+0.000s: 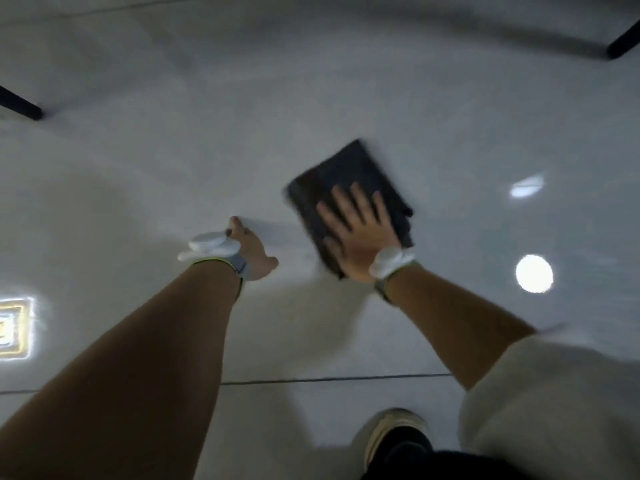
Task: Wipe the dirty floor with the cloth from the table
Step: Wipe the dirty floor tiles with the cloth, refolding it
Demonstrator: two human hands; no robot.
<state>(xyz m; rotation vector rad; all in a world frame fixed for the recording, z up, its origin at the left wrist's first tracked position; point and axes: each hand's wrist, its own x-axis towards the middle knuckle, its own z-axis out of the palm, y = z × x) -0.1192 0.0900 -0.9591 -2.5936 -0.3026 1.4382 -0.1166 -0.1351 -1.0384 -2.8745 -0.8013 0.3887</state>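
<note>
Dark folded cloth [349, 199] lies on the pale tiled floor [173, 168], pressed under the right hand [360, 233], fingers straight and spread; wiping looks underway. Left hand [252, 251] braces alongside, fingers unclear. Next: firm, overlapping strokes.

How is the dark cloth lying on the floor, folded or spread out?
Folded, it seems: the cloth forms a compact rectangle with layered edges on its right side, flat on the floor under the right hand. Motion blur hides details.
</note>
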